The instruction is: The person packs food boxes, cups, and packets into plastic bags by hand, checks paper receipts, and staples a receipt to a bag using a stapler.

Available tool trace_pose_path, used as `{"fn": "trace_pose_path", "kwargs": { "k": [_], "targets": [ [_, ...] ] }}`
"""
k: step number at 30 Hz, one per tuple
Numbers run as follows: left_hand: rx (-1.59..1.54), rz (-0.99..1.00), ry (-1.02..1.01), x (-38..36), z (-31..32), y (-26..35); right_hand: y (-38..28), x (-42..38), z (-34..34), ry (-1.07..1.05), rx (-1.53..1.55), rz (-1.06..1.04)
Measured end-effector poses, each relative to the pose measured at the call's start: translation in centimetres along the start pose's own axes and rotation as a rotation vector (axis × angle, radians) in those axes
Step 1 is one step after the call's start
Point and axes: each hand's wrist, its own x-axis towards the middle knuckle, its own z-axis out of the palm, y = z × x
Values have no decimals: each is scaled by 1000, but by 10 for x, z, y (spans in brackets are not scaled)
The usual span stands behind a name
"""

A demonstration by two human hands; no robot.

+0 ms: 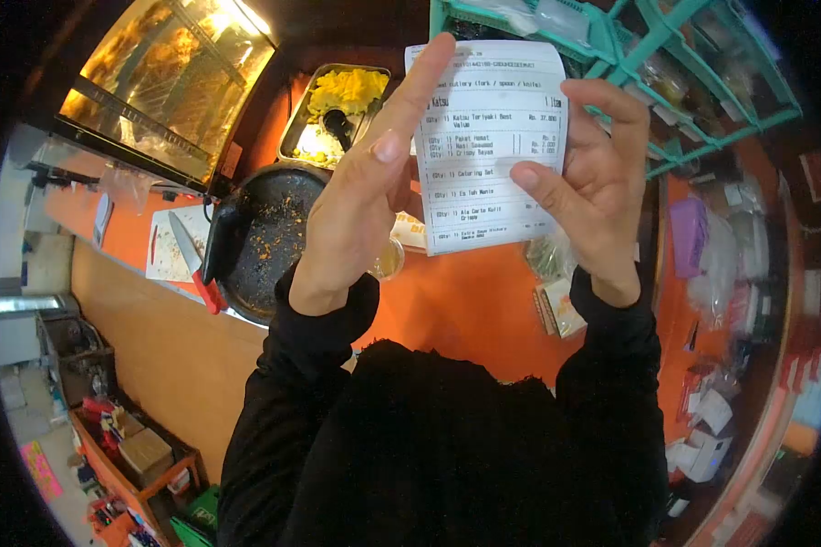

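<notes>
A printed white receipt (483,205) is raised upright before me, its text lines facing me. My right hand (597,173) grips its right side, thumb pressed on the front and fingers behind. Along the left edge is my left hand (365,196), its index finger stretched up over the paper's margin and the other fingers curled partly out of sight. It appears to hold that side, hiding the start of some printed lines. Both wrists come out of black sleeves.
Left of my hands, a dark round pan (269,242) with crumbs sits near a red-handled knife (192,260) on a white cutting board (166,244). Behind are a metal tray (292,137) of yellow food and a lit display case (164,91). Teal baskets (684,100) stand back right.
</notes>
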Motion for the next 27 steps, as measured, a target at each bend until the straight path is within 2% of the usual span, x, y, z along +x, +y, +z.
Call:
{"fn": "trace_pose_path", "kwargs": {
  "k": [3,9,12,16,18,19,20,22,23,24,25,27],
  "targets": [
    [8,-22,-34,-9,10,9,-5,-14,5,2,-56,-104],
    [24,-62,-72,-23,20,15,-20,-33,14,0,-153,-96],
    [95,6,-120,-30,22,18,-30,-45,25,44,-158,-81],
    [150,-33,-75,-30,23,20,-20,-52,21,65,-162,-102],
    [171,-43,-44,-28,15,21,3,-62,10,151,-52,71],
    [273,-85,43,-25,0,20,25,-70,-1,148,-354,130],
    [376,-126,129,-21,-18,18,58,-85,-14,143,-655,189],
    [459,-212,209,-15,-60,-6,176,-155,-36,201,-822,393],
    [464,-301,207,-16,-85,-28,213,-187,-35,245,-555,604],
    [470,-389,205,-18,-111,-53,246,-220,-34,192,-723,651],
    [565,-422,168,-20,-134,-78,263,-241,-33,136,-892,693],
    [661,-453,129,-26,-160,-114,250,-247,-21,61,-1043,818]
  ]
}}
